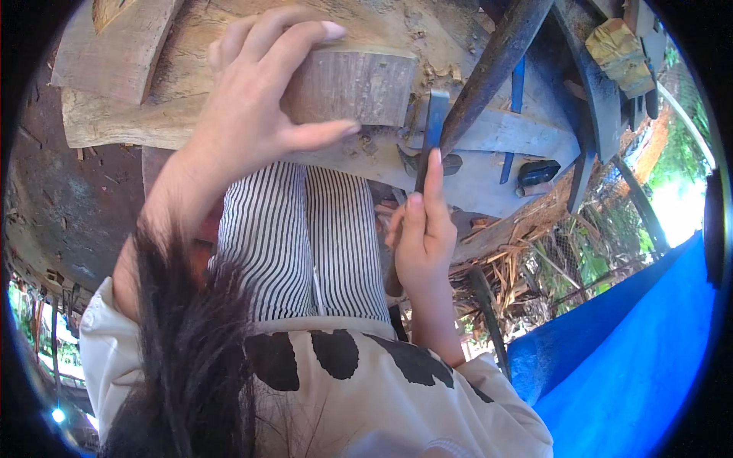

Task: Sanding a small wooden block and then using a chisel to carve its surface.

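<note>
A grey, weathered wooden block with a curved upper edge lies on a large light wooden slab. Around the block's left end is my left hand, its fingers and thumb spread wide. The thumb stretches along the near edge and the fingertips reach past the far edge; whether they press on the wood I cannot tell. Right of the block, my right hand grips a chisel with its flat metal blade pointing up and away. My index finger lies extended along the blade, and the fingers partly hide the handle.
A thick board rests on the slab at the far left. Dark slanted beams rise at the right. Behind them lie blue strips and a small black object. Wood shavings and a blue tarp are at the right.
</note>
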Motion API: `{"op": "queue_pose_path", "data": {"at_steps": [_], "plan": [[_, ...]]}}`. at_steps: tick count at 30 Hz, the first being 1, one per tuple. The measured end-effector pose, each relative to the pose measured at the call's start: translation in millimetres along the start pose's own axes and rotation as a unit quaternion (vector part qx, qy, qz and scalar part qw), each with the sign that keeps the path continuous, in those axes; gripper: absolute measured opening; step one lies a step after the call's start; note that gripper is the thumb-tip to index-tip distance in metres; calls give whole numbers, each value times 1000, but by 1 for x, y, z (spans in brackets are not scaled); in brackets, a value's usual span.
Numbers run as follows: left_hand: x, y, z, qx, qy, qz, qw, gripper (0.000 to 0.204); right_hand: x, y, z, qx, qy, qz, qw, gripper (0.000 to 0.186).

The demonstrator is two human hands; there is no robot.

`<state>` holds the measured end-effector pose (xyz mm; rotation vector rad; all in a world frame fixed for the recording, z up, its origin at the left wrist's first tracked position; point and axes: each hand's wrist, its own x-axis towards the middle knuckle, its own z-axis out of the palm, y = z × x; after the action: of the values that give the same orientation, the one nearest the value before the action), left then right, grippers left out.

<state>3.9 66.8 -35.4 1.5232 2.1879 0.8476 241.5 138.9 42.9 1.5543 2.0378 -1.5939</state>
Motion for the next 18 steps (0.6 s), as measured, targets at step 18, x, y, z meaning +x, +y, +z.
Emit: {"op": "queue_pose_path", "data": {"at_steps": [18], "plan": [[32, 27, 37, 22, 95, 48, 994, 16, -16, -10, 17, -103, -43, -21, 994, 51]]}}
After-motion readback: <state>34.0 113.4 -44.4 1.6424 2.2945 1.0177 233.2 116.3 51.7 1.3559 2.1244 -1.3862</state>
